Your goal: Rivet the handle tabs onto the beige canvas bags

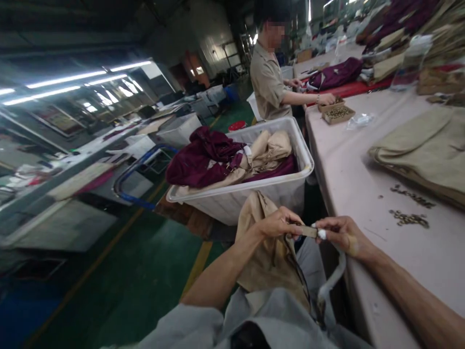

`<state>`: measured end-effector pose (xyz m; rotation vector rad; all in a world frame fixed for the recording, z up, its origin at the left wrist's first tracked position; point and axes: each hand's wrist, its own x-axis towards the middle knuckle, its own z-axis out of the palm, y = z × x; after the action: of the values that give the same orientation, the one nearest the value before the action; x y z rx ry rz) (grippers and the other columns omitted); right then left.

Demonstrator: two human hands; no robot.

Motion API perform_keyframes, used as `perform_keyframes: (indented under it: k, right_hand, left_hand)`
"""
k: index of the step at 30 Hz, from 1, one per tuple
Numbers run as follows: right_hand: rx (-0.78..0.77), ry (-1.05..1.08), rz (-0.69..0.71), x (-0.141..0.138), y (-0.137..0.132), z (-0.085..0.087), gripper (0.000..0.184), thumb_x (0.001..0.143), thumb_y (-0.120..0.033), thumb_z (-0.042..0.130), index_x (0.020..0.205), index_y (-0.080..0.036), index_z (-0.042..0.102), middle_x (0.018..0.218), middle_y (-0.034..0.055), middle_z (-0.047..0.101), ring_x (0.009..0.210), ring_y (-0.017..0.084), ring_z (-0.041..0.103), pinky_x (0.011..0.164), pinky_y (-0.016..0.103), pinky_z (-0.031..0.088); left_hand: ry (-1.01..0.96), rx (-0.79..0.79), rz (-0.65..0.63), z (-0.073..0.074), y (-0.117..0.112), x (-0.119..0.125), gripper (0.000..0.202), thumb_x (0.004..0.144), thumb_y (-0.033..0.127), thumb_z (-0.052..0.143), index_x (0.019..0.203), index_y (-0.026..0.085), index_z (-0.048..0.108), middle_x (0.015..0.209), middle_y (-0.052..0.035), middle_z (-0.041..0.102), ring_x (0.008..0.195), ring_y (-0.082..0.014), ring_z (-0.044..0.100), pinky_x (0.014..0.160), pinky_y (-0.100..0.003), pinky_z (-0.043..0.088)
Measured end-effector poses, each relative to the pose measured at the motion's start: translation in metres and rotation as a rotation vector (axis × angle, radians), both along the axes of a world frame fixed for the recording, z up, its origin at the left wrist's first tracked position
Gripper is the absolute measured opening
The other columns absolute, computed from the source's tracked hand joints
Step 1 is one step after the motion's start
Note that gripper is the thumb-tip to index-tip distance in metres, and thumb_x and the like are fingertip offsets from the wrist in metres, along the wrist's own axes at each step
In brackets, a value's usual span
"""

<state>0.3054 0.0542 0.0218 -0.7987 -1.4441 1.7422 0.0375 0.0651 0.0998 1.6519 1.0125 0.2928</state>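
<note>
A beige fabric bag point(254, 261) hangs over my lap, its upper edge showing dark trim. My left hand point(279, 224) is closed, pinching a short beige strap point(308, 231) above the bag. At the strap's other end my right hand point(339, 233) is closed too, thumb and finger pressed on it. White wrapping covers fingertips of the right hand. Whether a small metal part sits between those fingers cannot be made out. Below the right hand a pale strip point(334, 278) curves down towards my lap.
Small metal pieces point(410, 219) lie on the table point(348, 160) to my right, near a beige bag point(425, 145). Ahead stands a white bin point(240, 186) of maroon and beige bags. A co-worker point(271, 77) reaches into a box of small parts point(337, 114).
</note>
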Motion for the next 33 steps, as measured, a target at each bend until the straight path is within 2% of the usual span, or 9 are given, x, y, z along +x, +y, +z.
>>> perform_keyframes:
  k: [4, 8, 15, 19, 22, 24, 26, 30, 33]
  right_hand:
    - [-0.026, -0.023, 0.013, -0.002, -0.002, 0.003, 0.051, 0.081, -0.056, 0.084, 0.106, -0.012, 0.08, 0.089, 0.0116, 0.078, 0.077, 0.022, 0.071, 0.072, 0.032, 0.06]
    - [-0.059, 0.016, 0.055, -0.002, 0.001, -0.003, 0.047, 0.083, -0.051, 0.084, 0.107, -0.011, 0.078, 0.088, 0.0113, 0.077, 0.074, 0.02, 0.071, 0.07, 0.029, 0.059]
    - [-0.088, 0.118, 0.049, -0.008, 0.008, 0.003, 0.05, 0.087, -0.055, 0.081, 0.109, -0.011, 0.074, 0.079, 0.0091, 0.076, 0.062, 0.016, 0.069, 0.06, 0.025, 0.057]
    - [-0.048, 0.014, 0.032, -0.015, 0.012, 0.008, 0.061, 0.091, -0.066, 0.07, 0.113, -0.009, 0.073, 0.077, 0.0102, 0.076, 0.056, 0.017, 0.068, 0.053, 0.026, 0.055]
    - [0.011, -0.086, -0.002, -0.014, 0.009, 0.012, 0.061, 0.093, -0.065, 0.067, 0.114, -0.009, 0.073, 0.082, 0.012, 0.077, 0.068, 0.021, 0.074, 0.062, 0.03, 0.059]
    - [0.082, -0.194, -0.087, -0.004, 0.006, 0.016, 0.054, 0.094, -0.06, 0.068, 0.118, -0.011, 0.074, 0.097, 0.0129, 0.078, 0.087, 0.023, 0.075, 0.078, 0.033, 0.06]
    - [0.174, -0.376, -0.246, 0.015, 0.004, 0.017, 0.045, 0.095, -0.053, 0.068, 0.119, -0.015, 0.074, 0.107, 0.0113, 0.077, 0.097, 0.023, 0.073, 0.084, 0.033, 0.058]
    - [0.329, -0.789, -0.624, 0.073, 0.01, 0.013, 0.035, 0.091, -0.042, 0.066, 0.109, -0.014, 0.076, 0.099, 0.0124, 0.076, 0.083, 0.023, 0.067, 0.074, 0.033, 0.052]
    - [0.422, -1.011, -0.736, 0.108, 0.03, 0.012, 0.026, 0.087, -0.03, 0.06, 0.099, -0.013, 0.076, 0.093, 0.0133, 0.074, 0.076, 0.022, 0.062, 0.073, 0.034, 0.048]
  left_hand:
    - [-0.213, -0.142, -0.052, -0.02, 0.012, -0.001, 0.049, 0.083, 0.056, 0.079, 0.086, 0.007, 0.076, 0.066, -0.0037, 0.065, 0.055, -0.0094, 0.051, 0.052, -0.023, 0.038]
    - [-0.288, -0.215, -0.028, -0.024, 0.008, -0.003, 0.044, 0.078, 0.05, 0.085, 0.084, 0.007, 0.078, 0.068, -0.006, 0.069, 0.054, -0.0089, 0.048, 0.051, -0.022, 0.036]
    - [-0.438, -0.395, 0.164, -0.036, 0.004, 0.006, 0.043, 0.073, 0.046, 0.087, 0.087, 0.005, 0.081, 0.071, -0.0094, 0.07, 0.044, -0.0068, 0.047, 0.044, -0.021, 0.033]
    - [-0.535, -0.49, 0.193, -0.047, 0.011, 0.005, 0.039, 0.074, 0.04, 0.087, 0.085, 0.004, 0.079, 0.069, -0.0103, 0.069, 0.043, -0.007, 0.049, 0.041, -0.02, 0.034]
    - [-0.535, -0.523, 0.172, -0.046, 0.014, 0.0, 0.038, 0.072, 0.038, 0.087, 0.085, 0.003, 0.08, 0.067, -0.0103, 0.069, 0.042, -0.007, 0.049, 0.04, -0.019, 0.033]
    - [-0.507, -0.506, 0.178, -0.042, 0.015, -0.006, 0.035, 0.071, 0.037, 0.087, 0.081, 0.004, 0.079, 0.066, -0.0103, 0.07, 0.042, -0.0069, 0.048, 0.039, -0.019, 0.03]
    - [-0.493, -0.475, 0.196, -0.04, 0.017, -0.014, 0.034, 0.073, 0.037, 0.086, 0.077, 0.005, 0.078, 0.063, -0.0089, 0.068, 0.041, -0.0062, 0.046, 0.039, -0.018, 0.029]
    - [-0.527, -0.447, 0.227, -0.041, 0.019, -0.028, 0.035, 0.076, 0.039, 0.085, 0.071, 0.006, 0.075, 0.059, -0.0061, 0.064, 0.041, -0.0056, 0.045, 0.04, -0.018, 0.031]
    - [-0.559, -0.449, 0.244, -0.043, 0.017, -0.032, 0.035, 0.075, 0.039, 0.085, 0.073, 0.006, 0.075, 0.064, -0.0082, 0.067, 0.041, -0.0066, 0.047, 0.04, -0.018, 0.032]
